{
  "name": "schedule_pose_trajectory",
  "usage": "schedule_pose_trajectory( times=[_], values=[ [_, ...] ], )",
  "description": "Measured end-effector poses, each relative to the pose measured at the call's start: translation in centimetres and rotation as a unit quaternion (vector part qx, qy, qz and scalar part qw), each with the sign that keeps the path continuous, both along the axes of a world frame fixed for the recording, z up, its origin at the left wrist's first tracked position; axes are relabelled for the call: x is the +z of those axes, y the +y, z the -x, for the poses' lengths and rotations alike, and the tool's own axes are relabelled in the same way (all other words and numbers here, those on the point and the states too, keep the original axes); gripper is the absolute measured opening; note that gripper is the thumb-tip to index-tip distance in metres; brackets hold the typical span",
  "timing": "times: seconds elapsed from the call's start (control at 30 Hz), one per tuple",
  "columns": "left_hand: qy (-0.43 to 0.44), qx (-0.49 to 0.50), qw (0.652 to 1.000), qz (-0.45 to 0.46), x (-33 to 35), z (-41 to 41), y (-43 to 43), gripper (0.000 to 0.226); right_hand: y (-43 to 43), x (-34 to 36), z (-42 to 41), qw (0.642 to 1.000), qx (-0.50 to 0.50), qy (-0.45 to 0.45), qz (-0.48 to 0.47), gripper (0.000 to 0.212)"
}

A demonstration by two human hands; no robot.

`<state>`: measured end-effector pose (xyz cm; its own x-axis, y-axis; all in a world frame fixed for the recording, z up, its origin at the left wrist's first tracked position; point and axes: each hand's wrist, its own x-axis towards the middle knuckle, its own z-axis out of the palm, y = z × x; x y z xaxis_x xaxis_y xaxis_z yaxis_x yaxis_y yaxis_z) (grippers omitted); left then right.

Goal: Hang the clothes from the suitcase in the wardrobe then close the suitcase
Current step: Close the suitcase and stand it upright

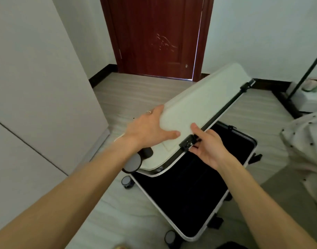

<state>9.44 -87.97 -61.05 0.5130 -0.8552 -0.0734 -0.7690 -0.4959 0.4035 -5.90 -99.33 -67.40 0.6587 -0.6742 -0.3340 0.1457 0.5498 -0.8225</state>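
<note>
Left hand [150,126] is gripping the half-raised suitcase lid [199,105], right hand [208,146] pinching its rim by the latch [188,142]. Suitcase base [190,194] below is showing only black lining.

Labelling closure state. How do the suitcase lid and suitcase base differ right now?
Pose: the suitcase lid is tilted up off the floor; the suitcase base lies flat on it.
Face: the lid shows its white outer shell, the base its black lining.
Contact: the left hand and right hand both grip the lid; neither rests on the base.
Shared: both carry wheels at the near end.
</note>
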Motion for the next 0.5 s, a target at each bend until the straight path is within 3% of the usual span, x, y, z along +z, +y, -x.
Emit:
schedule_pose_trajectory(
  times=[0.2,0.3,0.4,0.5],
  values=[
    [0.064,-0.033,0.995,-0.075,-4.3,-0.3,-0.7,0.125,0.5,-4.9,2.9,0.999,-0.019,0.031,-0.033,0.042],
    [0.018,-0.053,0.99,-0.13,-7.6,1.4,-0.4,0.127,0.7,-7.5,4.7,0.994,-0.04,0.088,-0.046,0.045],
    [-0.038,-0.084,0.982,-0.165,-11.9,4.1,0.3,0.126,1.8,-10.5,6.1,0.981,-0.054,0.135,-0.127,0.036],
    [-0.099,-0.095,0.975,-0.174,-15.5,6.3,0.9,0.124,3.0,-13.6,6.6,0.97,-0.079,0.154,-0.169,0.055]
  ],
)
